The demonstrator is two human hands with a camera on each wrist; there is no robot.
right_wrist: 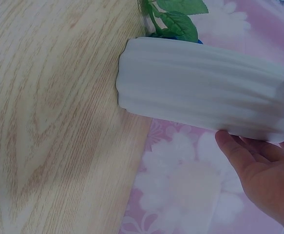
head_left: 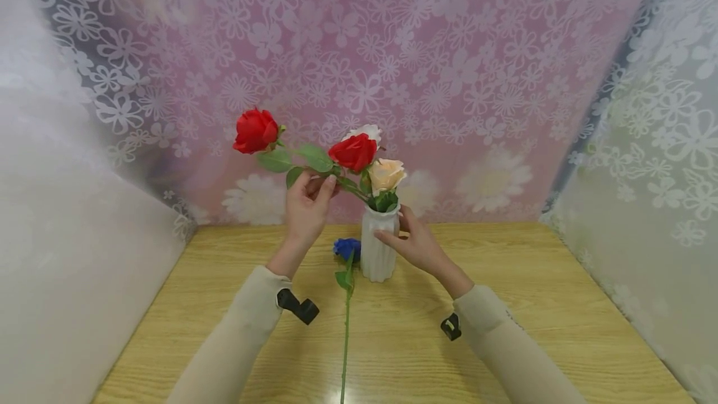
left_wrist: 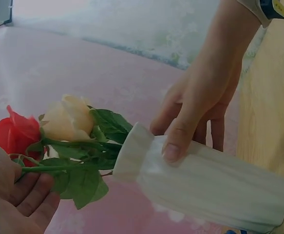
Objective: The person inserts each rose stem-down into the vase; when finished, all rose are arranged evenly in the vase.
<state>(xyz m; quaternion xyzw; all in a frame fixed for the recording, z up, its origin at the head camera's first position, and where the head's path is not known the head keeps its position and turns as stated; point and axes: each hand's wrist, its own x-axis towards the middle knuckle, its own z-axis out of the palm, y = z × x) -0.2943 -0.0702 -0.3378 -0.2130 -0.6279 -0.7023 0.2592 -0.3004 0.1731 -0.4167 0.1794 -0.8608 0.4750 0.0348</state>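
A white fluted vase (head_left: 379, 245) stands upright on the table, and my right hand (head_left: 417, 242) grips it near its neck, thumb on the front side. My left hand (head_left: 308, 204) pinches the green stem of a red rose (head_left: 255, 131) left of the vase mouth. That stem slants into the vase, as the left wrist view shows. A second red rose (head_left: 353, 152), a cream rose (head_left: 387, 174) and a partly hidden white flower (head_left: 370, 133) rise above the vase. Both hands appear again in the left wrist view, the right hand (left_wrist: 200, 102) on the vase (left_wrist: 205, 180).
One blue rose (head_left: 348, 249) lies on the wooden table (head_left: 505, 317), left of the vase, its long stem pointing toward the front edge. A pink flower-printed sheet (head_left: 477, 80) hangs behind, with pale sheets (head_left: 84, 235) at both sides.
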